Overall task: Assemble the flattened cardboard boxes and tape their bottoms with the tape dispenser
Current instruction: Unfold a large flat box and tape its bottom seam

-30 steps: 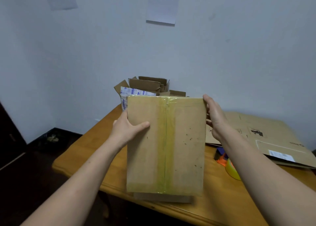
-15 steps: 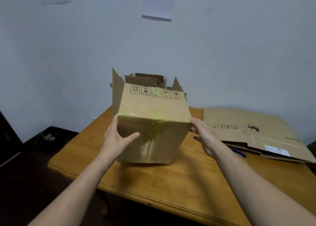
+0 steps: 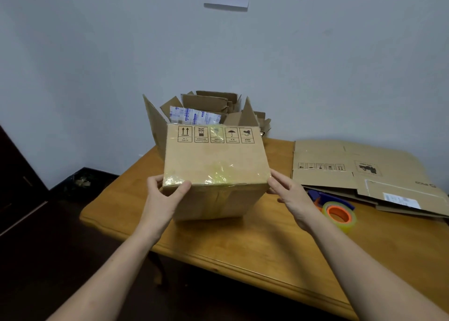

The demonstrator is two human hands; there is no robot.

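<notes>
An assembled brown cardboard box (image 3: 215, 159) is tilted above the wooden table (image 3: 255, 243), its taped bottom turned toward me and its open flaps pointing away. My left hand (image 3: 165, 194) grips its lower left corner, thumb on the taped face. On the lower right corner my right hand (image 3: 289, 194) presses with spread fingers. Glossy yellowish tape runs over the bottom edge. To the right lies the tape dispenser (image 3: 337, 212) with an orange core and blue handle, partly under flattened boxes (image 3: 364, 170).
Behind the held box stand other open boxes (image 3: 209, 104), one with printed white packaging. The flattened boxes cover the table's right rear. A white wall is close behind. Dark floor lies left of the table, whose front edge is near me.
The box has rotated from taped bottom facing me upright to tilted with its printed side up. Both hands slid down to its lower corners. The tape dispenser is uncovered again.
</notes>
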